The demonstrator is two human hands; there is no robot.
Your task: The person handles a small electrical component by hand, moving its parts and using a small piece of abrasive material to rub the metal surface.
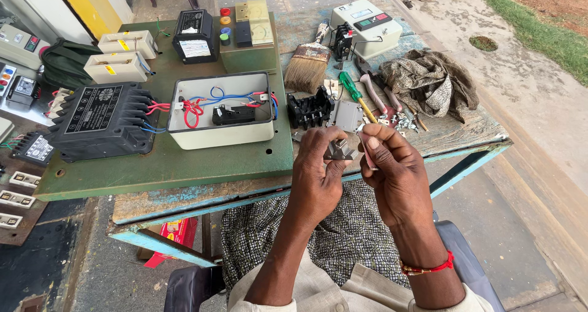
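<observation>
My left hand pinches a small grey electrical part over the table's front edge. My right hand, with a red thread at the wrist, holds a thin tool with a reddish handle close beside that part. Just beyond the hands lie a grey plastic cover and a black contactor block. An open white box with red and blue wires sits to the left on a green board.
A black transformer, white switch units, a paintbrush, a green-handled screwdriver, pliers, loose screws, a crumpled cloth and a white meter box crowd the worn wooden table. Concrete ground lies to the right.
</observation>
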